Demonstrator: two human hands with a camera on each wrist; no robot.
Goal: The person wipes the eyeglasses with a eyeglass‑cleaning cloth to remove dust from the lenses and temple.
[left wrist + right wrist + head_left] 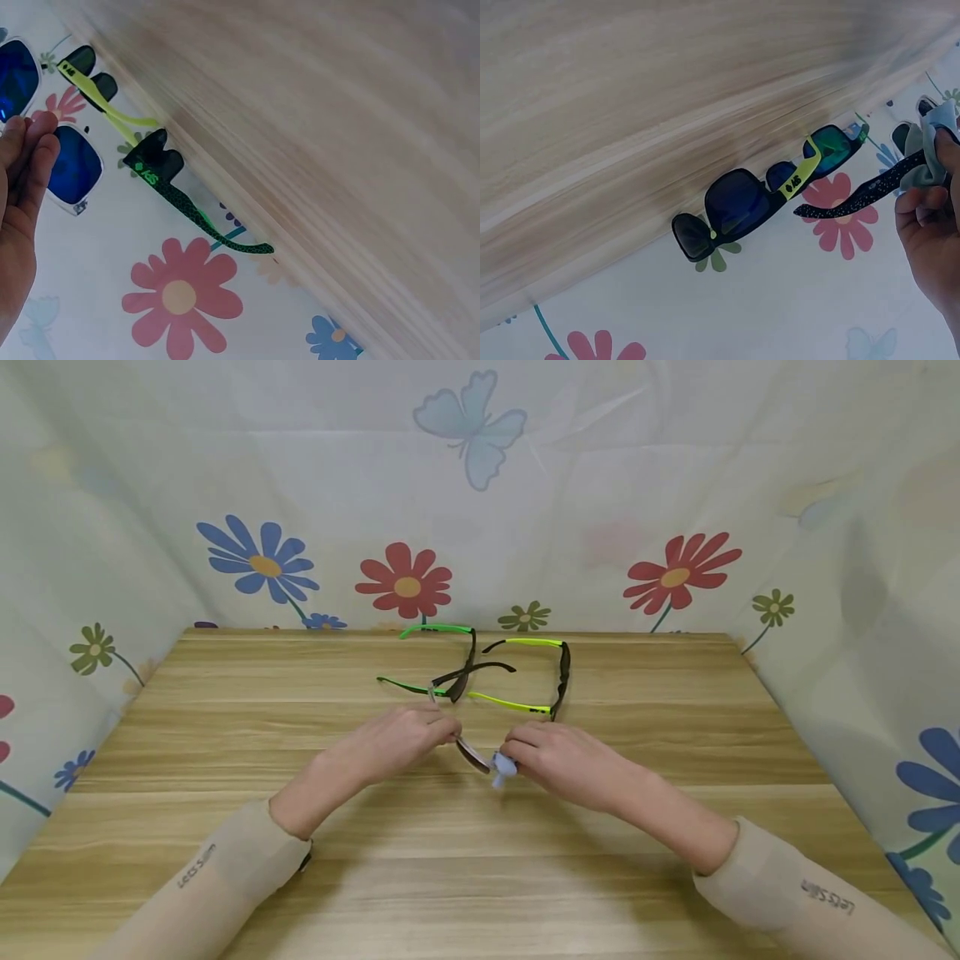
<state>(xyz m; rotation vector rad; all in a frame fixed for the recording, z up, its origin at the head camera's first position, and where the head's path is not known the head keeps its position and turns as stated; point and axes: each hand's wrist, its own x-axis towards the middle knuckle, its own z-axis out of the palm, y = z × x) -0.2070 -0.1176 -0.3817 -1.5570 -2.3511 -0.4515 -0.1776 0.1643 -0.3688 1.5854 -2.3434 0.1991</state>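
Note:
My left hand [405,739] pinches a pair of sunglasses [472,757] near the bridge, above the table. In the left wrist view, these sunglasses have a clear frame and blue mirrored lenses [75,166]. My right hand [566,760] grips a light blue cloth [504,765] at the near end of the same sunglasses. In the right wrist view, the cloth [928,150] is folded around the base of a black speckled temple arm [874,187], whose tip sticks out free. The right fingertips are partly hidden by the cloth.
Beyond the hands, green-armed sunglasses [460,685] and yellow-armed sunglasses [564,672] lie unfolded on the wooden table [262,710]. The yellow pair is to the right of the green one. A flowered curtain [525,510] hangs behind the table's far edge.

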